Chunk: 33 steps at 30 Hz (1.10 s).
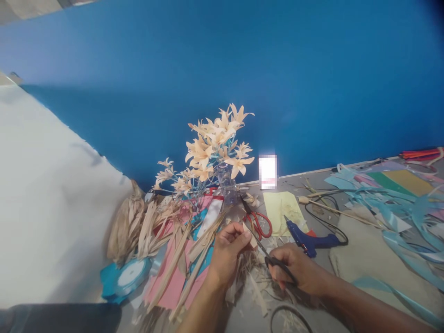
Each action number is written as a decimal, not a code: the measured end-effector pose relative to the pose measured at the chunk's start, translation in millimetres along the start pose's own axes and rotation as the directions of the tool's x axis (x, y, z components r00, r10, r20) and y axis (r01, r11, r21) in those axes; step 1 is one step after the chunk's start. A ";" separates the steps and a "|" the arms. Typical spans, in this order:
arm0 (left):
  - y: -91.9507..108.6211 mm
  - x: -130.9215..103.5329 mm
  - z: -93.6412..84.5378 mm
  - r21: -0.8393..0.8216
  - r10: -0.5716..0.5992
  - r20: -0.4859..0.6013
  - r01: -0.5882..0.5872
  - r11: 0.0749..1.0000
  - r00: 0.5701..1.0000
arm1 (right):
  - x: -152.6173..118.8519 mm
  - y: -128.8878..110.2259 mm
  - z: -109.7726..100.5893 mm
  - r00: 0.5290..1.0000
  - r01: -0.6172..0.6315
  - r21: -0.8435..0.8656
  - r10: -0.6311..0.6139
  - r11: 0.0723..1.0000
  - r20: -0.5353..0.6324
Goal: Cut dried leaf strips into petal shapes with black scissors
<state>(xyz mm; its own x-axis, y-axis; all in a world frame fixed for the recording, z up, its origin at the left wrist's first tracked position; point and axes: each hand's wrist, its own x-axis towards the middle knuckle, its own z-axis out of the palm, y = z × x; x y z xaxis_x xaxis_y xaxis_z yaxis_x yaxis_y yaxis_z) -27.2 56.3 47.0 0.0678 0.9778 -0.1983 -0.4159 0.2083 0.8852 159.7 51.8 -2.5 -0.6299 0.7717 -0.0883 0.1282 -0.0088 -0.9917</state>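
While left hand (227, 249) fingers pinch the husk strip (250, 237), black scissors (274, 261) sit just right.
Right hand (294, 273) clenched on handles; blades point far-left at strip.

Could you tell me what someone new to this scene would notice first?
The eye goes first to the blue wall filling the upper frame, and the bouquet of pale orange paper lilies standing in front of it at centre. Below, the left hand pinches a small pale strip while the right hand works black scissors against it. Red scissors and a blue glue gun lie just behind.
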 end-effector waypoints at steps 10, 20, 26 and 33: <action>-10.7 -3.1 2.5 -0.011 -0.035 0.041 0.035 0.999 0.999 | -0.7 -2.0 3.3 0.999 -0.032 0.079 0.033 0.996 -0.003; -9.3 -2.2 -1.5 0.069 0.057 0.015 -0.058 0.996 0.998 | -4.6 -20.5 -4.7 0.995 -0.034 0.071 0.027 0.997 0.093; -3.7 -3.3 1.1 0.045 0.006 0.036 -0.008 0.999 0.999 | -6.2 -28.3 -6.6 0.992 -0.043 0.082 0.033 0.996 0.120; -4.7 -2.0 1.2 0.037 -0.018 0.061 0.016 0.999 0.998 | -5.2 -22.2 -7.4 0.995 -0.048 0.035 0.045 0.998 0.089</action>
<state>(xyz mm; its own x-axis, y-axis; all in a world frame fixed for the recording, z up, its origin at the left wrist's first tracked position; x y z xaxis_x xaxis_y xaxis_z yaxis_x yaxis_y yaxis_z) -24.2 53.4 43.8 0.1302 0.9734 -0.1886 -0.3810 0.2248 0.8969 165.9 52.7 20.7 -0.6890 0.7109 -0.1409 0.1315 -0.0685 -0.9889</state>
